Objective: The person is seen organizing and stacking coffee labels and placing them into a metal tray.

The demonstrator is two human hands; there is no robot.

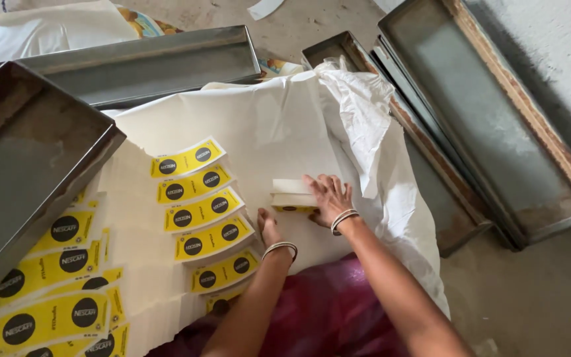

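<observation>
My right hand (328, 196) lies flat on a small stack of curved paper labels (290, 195), pale on top with a yellow edge showing, on a white sheet (259, 125). My left hand (269, 228) rests just below that stack, fingers together, holding nothing that I can see. Both wrists wear thin bangles. To the left, a column of yellow labels with dark round marks (201, 211) is laid out face up and overlapping on the sheet.
A metal tray (8, 165) sits at the left over more yellow labels (47, 317). Another long tray (147, 66) lies at the back. Several rusty-edged trays (484, 119) are stacked at the right on the concrete floor. Magenta cloth (325, 311) covers my lap.
</observation>
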